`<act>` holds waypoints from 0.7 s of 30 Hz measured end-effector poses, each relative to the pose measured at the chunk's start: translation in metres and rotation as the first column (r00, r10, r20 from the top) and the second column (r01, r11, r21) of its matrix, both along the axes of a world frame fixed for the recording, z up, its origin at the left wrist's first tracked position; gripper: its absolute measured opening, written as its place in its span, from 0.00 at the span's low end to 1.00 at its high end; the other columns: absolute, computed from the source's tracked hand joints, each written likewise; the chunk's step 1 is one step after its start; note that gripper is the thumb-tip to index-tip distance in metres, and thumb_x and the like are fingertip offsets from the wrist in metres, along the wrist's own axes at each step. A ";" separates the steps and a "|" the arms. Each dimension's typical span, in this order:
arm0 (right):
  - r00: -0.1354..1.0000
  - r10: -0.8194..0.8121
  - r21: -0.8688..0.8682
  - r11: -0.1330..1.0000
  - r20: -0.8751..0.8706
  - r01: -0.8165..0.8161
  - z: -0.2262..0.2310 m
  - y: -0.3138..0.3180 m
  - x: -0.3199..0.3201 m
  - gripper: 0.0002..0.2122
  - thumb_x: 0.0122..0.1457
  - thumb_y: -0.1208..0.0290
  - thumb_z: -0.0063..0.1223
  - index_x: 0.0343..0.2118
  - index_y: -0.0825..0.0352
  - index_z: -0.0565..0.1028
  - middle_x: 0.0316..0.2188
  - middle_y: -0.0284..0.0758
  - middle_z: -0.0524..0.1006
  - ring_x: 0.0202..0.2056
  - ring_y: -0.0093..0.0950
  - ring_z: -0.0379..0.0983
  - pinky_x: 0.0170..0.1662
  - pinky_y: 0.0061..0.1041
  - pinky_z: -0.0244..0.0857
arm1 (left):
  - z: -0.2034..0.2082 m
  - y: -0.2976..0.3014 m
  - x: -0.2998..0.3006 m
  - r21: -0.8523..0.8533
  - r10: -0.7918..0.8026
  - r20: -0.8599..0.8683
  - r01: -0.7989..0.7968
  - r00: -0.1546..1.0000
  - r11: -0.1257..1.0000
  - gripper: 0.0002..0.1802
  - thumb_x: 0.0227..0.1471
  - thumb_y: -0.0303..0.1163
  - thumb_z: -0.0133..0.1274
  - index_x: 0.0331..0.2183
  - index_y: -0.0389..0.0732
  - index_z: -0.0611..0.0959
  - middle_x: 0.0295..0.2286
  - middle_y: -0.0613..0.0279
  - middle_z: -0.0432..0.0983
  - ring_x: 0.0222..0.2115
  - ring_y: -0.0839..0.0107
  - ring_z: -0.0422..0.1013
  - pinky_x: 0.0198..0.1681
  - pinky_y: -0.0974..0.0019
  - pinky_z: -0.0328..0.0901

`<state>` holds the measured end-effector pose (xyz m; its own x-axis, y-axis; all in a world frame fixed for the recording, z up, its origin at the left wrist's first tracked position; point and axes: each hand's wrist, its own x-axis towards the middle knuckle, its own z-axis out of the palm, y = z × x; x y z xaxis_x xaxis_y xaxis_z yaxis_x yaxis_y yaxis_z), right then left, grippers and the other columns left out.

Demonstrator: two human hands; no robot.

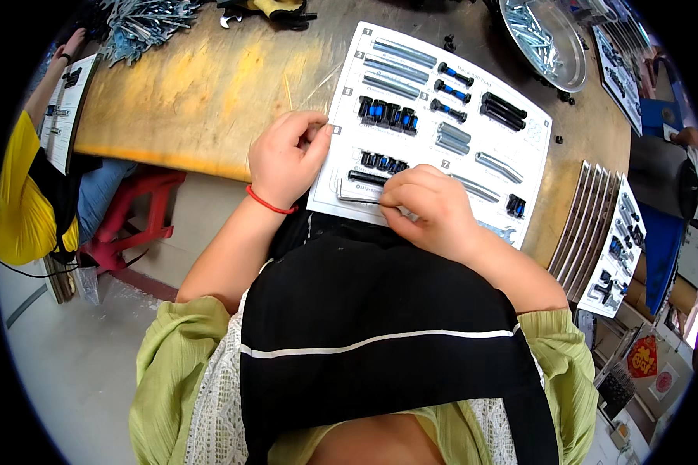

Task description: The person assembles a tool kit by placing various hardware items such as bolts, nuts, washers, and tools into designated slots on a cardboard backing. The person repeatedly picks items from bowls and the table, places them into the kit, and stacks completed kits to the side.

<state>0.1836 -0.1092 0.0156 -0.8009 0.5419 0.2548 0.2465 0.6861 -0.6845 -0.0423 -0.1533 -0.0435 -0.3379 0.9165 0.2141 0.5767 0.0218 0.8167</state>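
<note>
Left hand (285, 159), fingers curled together, pinches the left edge of a white parts card (434, 116) lying at twelve o'clock from the person on the wooden bench (202, 93), whose near edge opens onto bare floor at nine o'clock. Right hand (430, 209), fingers bunched, presses a silver hex key (357, 194) at the card's near edge. Black and blue-banded screws and silver sleeves sit in numbered rows; a steel bowl (558, 54) stands at one o'clock, more cards (619, 248) at three.

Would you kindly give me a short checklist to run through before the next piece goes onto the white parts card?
1. White parts card lies flat on the wooden bench: ok.
2. Left hand steadies the card's left edge: ok.
3. Right hand rests on the card's lower edge: ok.
4. Piece pinched in right fingers: cannot tell.
5. Black screws sit in rows: ok.
6. Metal bowl of spare screws on bench: ok.
</note>
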 end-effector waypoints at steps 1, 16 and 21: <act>1.000 -0.018 0.075 0.997 0.008 0.018 -0.012 -0.007 -0.002 0.05 0.46 0.75 0.62 0.23 0.62 0.75 0.26 0.29 0.74 0.30 0.30 0.73 0.31 0.29 0.69 | -0.001 -0.001 0.001 0.007 0.002 -0.002 -0.002 1.000 1.000 0.06 0.47 0.31 0.60 0.31 0.42 0.84 0.23 0.64 0.76 0.22 0.69 0.72 0.25 0.68 0.65; 0.973 -0.176 0.222 0.965 0.152 0.140 -0.033 -0.011 0.011 0.05 0.49 0.70 0.60 0.21 0.62 0.75 0.22 0.31 0.72 0.27 0.33 0.73 0.29 0.31 0.69 | -0.006 0.014 0.020 0.051 -0.016 0.117 0.011 0.993 0.999 0.06 0.50 0.27 0.58 0.32 0.38 0.83 0.24 0.60 0.76 0.22 0.71 0.72 0.27 0.69 0.66; 0.946 -0.321 0.125 0.938 -0.044 0.324 0.009 0.027 0.046 0.05 0.50 0.69 0.62 0.24 0.62 0.76 0.23 0.32 0.73 0.29 0.34 0.74 0.30 0.31 0.68 | 0.009 0.026 0.027 0.041 -0.050 0.012 0.049 0.999 0.998 0.07 0.51 0.26 0.57 0.34 0.34 0.82 0.25 0.60 0.73 0.24 0.73 0.69 0.30 0.70 0.65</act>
<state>0.2295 -0.0817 0.0242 -0.5816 0.7315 0.3558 0.4543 0.6549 -0.6039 -0.0150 -0.1269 -0.0345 -0.2956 0.9227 0.2476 0.5652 -0.0400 0.8240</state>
